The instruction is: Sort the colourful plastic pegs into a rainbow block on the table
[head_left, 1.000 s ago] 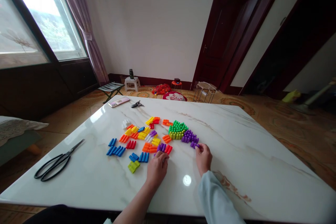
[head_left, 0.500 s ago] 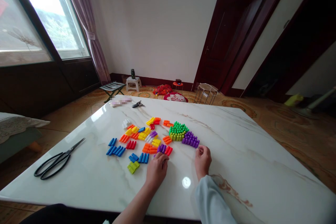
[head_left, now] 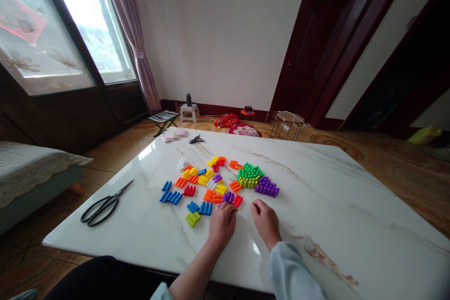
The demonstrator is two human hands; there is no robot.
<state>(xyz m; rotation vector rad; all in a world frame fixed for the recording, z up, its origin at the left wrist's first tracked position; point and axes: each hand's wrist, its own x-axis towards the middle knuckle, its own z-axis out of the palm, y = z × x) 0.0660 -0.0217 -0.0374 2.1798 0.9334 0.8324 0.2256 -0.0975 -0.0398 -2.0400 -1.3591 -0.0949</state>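
My left hand (head_left: 223,224) rests low over the table, just in front of a purple group of small plastic tube-like pieces (head_left: 228,196) and beside a red group (head_left: 237,200). Its fingers are curled closed, hiding whatever may be in them. To its right, my right hand (head_left: 266,221) is closed with thumb and fingertips together, pointing towards the left hand; I cannot make out anything in the pinch. Beyond it, purple pieces (head_left: 267,187) with rounded tops stand packed against green ones (head_left: 250,171). Blue pieces (head_left: 206,208) and lime-green pieces (head_left: 193,218) lie left of my left hand.
The white marble-patterned table (head_left: 316,197) carries black-handled scissors (head_left: 105,206) at the left and pliers (head_left: 197,139) at the far edge. More orange (head_left: 213,196), yellow and white pieces spread across the middle. Stools (head_left: 190,112) stand beyond the table.
My right hand has drawn away from the standing purple pieces, leftwards and nearer my left hand. The left hand stays by the purple and red groups. The whole view has shifted slightly.
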